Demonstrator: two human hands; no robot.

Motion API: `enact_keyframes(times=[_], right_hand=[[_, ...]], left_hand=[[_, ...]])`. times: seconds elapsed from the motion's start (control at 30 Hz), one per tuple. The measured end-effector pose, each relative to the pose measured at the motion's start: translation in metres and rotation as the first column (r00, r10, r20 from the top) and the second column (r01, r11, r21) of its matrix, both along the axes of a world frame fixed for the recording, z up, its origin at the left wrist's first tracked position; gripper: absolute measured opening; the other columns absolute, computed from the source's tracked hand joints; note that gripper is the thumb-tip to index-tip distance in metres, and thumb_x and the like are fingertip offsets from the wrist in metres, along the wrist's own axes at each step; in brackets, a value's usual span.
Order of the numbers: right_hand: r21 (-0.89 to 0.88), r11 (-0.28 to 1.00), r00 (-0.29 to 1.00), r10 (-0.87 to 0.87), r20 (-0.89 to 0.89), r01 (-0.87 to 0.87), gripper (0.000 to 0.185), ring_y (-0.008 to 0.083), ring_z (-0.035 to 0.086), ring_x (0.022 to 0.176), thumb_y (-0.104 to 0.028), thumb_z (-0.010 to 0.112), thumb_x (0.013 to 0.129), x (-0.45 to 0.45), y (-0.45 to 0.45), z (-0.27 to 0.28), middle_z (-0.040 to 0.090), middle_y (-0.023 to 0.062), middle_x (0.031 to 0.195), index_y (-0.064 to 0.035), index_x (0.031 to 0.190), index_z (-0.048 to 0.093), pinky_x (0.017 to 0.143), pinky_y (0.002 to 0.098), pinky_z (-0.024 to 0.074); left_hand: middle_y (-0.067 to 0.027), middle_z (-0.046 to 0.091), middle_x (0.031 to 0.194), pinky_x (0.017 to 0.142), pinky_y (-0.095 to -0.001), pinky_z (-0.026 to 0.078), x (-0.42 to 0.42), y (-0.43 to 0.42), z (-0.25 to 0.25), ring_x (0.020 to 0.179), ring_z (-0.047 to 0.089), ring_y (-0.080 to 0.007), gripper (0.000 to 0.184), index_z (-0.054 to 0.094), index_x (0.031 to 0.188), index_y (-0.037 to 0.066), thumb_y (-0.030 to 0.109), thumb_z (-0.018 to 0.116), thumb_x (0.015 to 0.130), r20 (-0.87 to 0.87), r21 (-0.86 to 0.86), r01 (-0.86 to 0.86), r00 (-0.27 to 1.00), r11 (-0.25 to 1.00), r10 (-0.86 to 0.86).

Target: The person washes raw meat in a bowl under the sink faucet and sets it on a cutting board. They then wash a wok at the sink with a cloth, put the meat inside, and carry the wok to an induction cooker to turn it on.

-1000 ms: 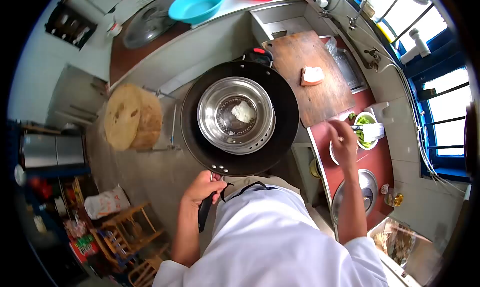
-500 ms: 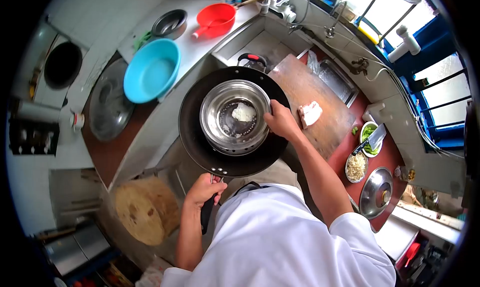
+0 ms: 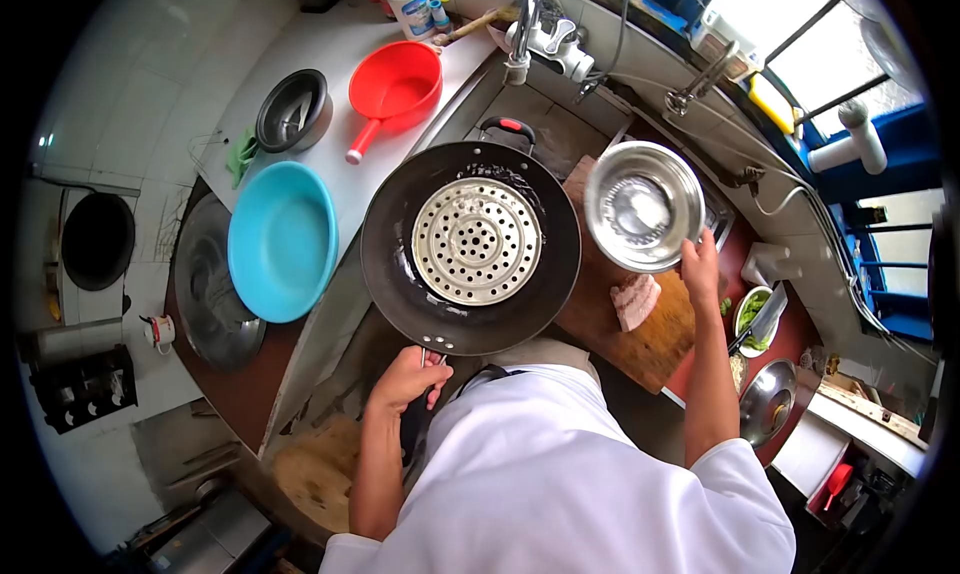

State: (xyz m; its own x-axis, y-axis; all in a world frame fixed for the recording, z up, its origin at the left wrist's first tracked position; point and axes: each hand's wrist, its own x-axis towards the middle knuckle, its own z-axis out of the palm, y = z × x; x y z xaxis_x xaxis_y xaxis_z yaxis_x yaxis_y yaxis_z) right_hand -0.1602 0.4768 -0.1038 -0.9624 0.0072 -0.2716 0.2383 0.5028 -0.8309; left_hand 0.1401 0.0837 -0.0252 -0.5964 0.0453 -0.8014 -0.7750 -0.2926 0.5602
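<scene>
My left hand [image 3: 412, 377] grips the handle of a large black wok [image 3: 395, 304] at the centre. Inside the wok lies a round perforated metal steamer plate [image 3: 477, 242]. My right hand [image 3: 700, 267] holds a shiny steel bowl [image 3: 643, 206] by its rim, to the right of the wok and above a wooden cutting board [image 3: 625, 352]. The bowl's inside is bright, and whether the white lump is in it I cannot tell. A piece of meat [image 3: 636, 302] sits on the board just below the bowl.
A blue basin [image 3: 283, 241], a red scoop [image 3: 396, 84] and a dark bowl [image 3: 294, 112] stand at the upper left. A faucet [image 3: 519, 49] rises over the sink. Right of the board are a bowl of greens [image 3: 753, 324] with a cleaver [image 3: 768, 314] and a metal lid [image 3: 768, 402].
The steel bowl has come out of the wok and moved right in my right hand, uncovering the perforated plate. The view has turned towards the sink. My left hand still grips the handle.
</scene>
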Motion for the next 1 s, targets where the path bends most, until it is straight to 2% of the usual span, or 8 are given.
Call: enact_keyframes(times=[0.17, 0.37, 0.43, 0.5, 0.6, 0.67, 0.8, 1.0], right_hand=[[0.275, 0.957, 0.992, -0.114, 0.052, 0.095, 0.022, 0.0165, 0.057, 0.053, -0.013, 0.052, 0.089, -0.01, 0.028, -0.038, 0.063, 0.0131, 0.074, 0.0013, 0.105, 0.052, 0.047, 0.0316, 0.0452], [0.227, 0.968, 0.965, -0.158, 0.211, 0.109, 0.027, 0.0265, 0.062, 0.07, -0.015, 0.06, 0.087, -0.007, 0.038, -0.055, 0.061, 0.0174, 0.082, 0.0026, 0.106, 0.052, 0.062, 0.037, 0.0505], [0.779, 0.6, 0.885, 0.248, -0.395, 0.179, 0.035, 0.0335, 0.061, 0.088, -0.014, 0.064, 0.085, -0.002, 0.016, -0.04, 0.062, 0.0206, 0.092, 0.0012, 0.114, 0.054, 0.081, 0.0411, 0.0491], [0.653, 0.731, 0.776, 0.291, -0.56, 0.197, 0.04, 0.0363, 0.057, 0.101, -0.016, 0.068, 0.082, -0.012, -0.046, 0.021, 0.063, 0.0198, 0.102, -0.0006, 0.117, 0.056, 0.092, 0.0428, 0.0441], [0.312, 0.891, 0.894, 0.4, -0.201, -0.329, 0.032, 0.0324, 0.059, 0.103, -0.007, 0.069, 0.079, -0.004, -0.135, 0.044, 0.065, 0.015, 0.107, -0.003, 0.11, 0.063, 0.089, 0.0406, 0.0469], [0.389, 0.537, 0.49, 0.843, -0.223, -0.748, 0.031, 0.0287, 0.06, 0.094, -0.008, 0.07, 0.071, -0.001, -0.188, 0.036, 0.064, 0.0116, 0.095, -0.0051, 0.101, 0.064, 0.083, 0.04, 0.049], [0.636, 0.052, 0.178, 0.975, 0.136, -0.77, 0.016, 0.0222, 0.062, 0.091, -0.017, 0.052, 0.086, 0.02, -0.267, -0.027, 0.064, 0.0054, 0.091, -0.0087, 0.088, 0.066, 0.074, 0.0357, 0.0511], [0.626, 0.03, 0.141, 0.982, 0.128, -0.779, 0.018, 0.023, 0.065, 0.085, -0.019, 0.051, 0.088, 0.011, -0.289, -0.065, 0.064, 0.0068, 0.089, -0.0069, 0.09, 0.064, 0.067, 0.0355, 0.0541]], left_hand=[[-0.0023, 0.052, 0.059, 0.036, -0.0274, 0.042, -0.05, -0.023, -0.007, 0.042, 0.05, -0.0108, 0.016, 0.048, 0.075, 0.006, 0.005, 0.062, 0.082, 0.019, 0.025, 0.039, 0.999, 0.999, -0.039], [-0.0029, 0.052, 0.059, 0.036, -0.0258, 0.04, -0.093, -0.043, -0.016, 0.041, 0.05, -0.0104, 0.015, 0.049, 0.074, 0.004, 0.002, 0.062, 0.081, 0.081, 0.023, 0.082, 0.993, 0.996, -0.084], [-0.0029, 0.052, 0.059, 0.037, -0.026, 0.04, -0.103, -0.05, -0.02, 0.042, 0.049, -0.0103, 0.014, 0.05, 0.075, 0.004, 0.001, 0.062, 0.081, 0.061, 0.043, 0.108, 0.992, 0.993, -0.11], [-0.0028, 0.052, 0.058, 0.037, -0.0262, 0.04, -0.114, -0.055, -0.023, 0.041, 0.049, -0.0105, 0.013, 0.051, 0.075, 0.004, 0.001, 0.062, 0.081, 0.08, 0.044, 0.107, 0.991, 0.993, -0.11], [-0.0028, 0.052, 0.058, 0.037, -0.0267, 0.04, -0.122, -0.07, -0.027, 0.041, 0.049, -0.0109, 0.012, 0.051, 0.076, 0.004, 0.001, 0.061, 0.082, 0.098, 0.047, 0.161, 0.981, 0.986, -0.165], [-0.0029, 0.052, 0.058, 0.037, -0.0269, 0.04, -0.128, -0.077, -0.03, 0.041, 0.048, -0.011, 0.012, 0.051, 0.076, 0.004, 0.002, 0.061, 0.082, 0.093, 0.054, 0.213, 0.972, 0.976, -0.218], [-0.0027, 0.052, 0.058, 0.037, -0.0269, 0.04, -0.14, -0.089, -0.031, 0.041, 0.049, -0.0115, 0.012, 0.052, 0.076, 0.004, 0.003, 0.061, 0.083, 0.114, 0.055, 0.239, 0.963, 0.97, -0.243], [-0.0029, 0.052, 0.058, 0.037, -0.0272, 0.041, -0.157, -0.108, -0.034, 0.041, 0.049, -0.0118, 0.013, 0.051, 0.075, 0.005, 0.004, 0.061, 0.084, 0.172, 0.042, 0.292, 0.94, 0.955, -0.295]])
